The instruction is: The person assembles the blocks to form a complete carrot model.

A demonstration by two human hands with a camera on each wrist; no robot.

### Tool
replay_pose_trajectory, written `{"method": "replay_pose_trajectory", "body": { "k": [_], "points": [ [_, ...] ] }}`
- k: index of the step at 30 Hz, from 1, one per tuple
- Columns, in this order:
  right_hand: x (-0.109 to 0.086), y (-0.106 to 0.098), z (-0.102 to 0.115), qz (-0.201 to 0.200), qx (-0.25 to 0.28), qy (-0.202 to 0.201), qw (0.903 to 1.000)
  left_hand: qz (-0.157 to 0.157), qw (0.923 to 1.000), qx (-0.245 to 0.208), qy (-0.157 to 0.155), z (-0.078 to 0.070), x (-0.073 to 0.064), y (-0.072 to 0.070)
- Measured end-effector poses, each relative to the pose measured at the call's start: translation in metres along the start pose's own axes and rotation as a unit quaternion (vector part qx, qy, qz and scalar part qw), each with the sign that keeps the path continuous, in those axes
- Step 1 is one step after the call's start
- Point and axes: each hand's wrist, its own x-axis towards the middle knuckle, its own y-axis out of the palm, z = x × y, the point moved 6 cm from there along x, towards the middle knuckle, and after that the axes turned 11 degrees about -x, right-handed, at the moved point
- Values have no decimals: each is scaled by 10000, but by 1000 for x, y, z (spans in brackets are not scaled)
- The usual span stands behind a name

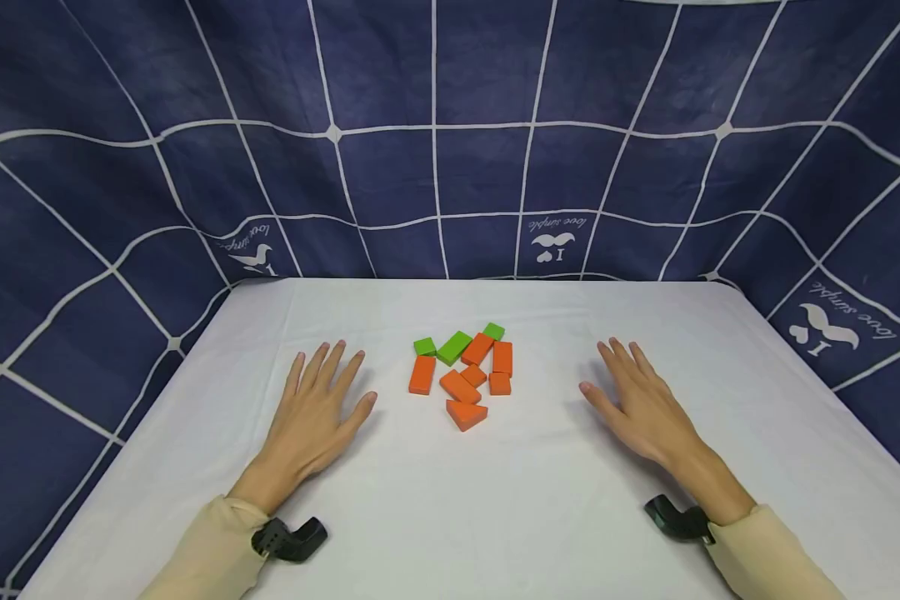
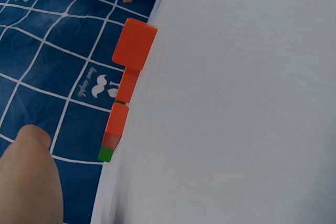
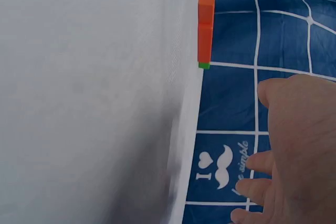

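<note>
Several orange and green toy blocks lie in a loose cluster mid-table, among them an orange triangular block (image 1: pixel 467 415), an orange rectangular block (image 1: pixel 422 375), a green rectangular block (image 1: pixel 454 347) and a small green block (image 1: pixel 424 347). To the left of the cluster is my left hand (image 1: pixel 311 425), palm down, fingers straight and spread, holding nothing. My right hand (image 1: pixel 648 412) is on the other side, also palm down with extended fingers and nothing in its grasp. Neither hand touches a block. In the left wrist view, the thumb (image 2: pixel 31 177) shows beside orange blocks (image 2: pixel 135 44).
A white cloth (image 1: pixel 540 500) covers the table. Dark blue fabric with white grid lines (image 1: pixel 480 167) hangs behind it and along both sides. Each wrist carries a black camera mount (image 1: pixel 292 540), below beige sleeves (image 1: pixel 210 550).
</note>
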Motion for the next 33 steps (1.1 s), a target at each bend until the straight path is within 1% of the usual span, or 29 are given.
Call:
{"method": "replay_pose_trajectory", "body": {
  "k": [4,7,10,13,16,18,21,28,33],
  "points": [
    [13,4,6,130,176,-83,9997,277,9989,-377,8,-6,13,7],
    [22,8,10,196,342,-185,9991,484,9959,-763,21,-11,22,14],
    [30,12,15,279,579,-293,9975,664,9906,-1194,53,-16,29,22],
    [38,18,22,353,806,-379,9954,884,9836,-1569,59,-22,34,30],
    [49,24,30,403,1011,-507,9928,1037,9776,-1826,123,-27,40,37],
    [55,28,36,429,1150,-596,9906,1068,9758,-1899,184,-29,44,40],
    [63,34,44,515,1433,-680,9860,1065,9758,-1895,235,-30,49,45],
    [75,46,59,627,2004,-928,9733,1123,9757,-1871,182,-26,55,56],
    [80,53,64,610,2097,-1067,9700,1106,9764,-1836,248,-25,57,58]
  ]
}}
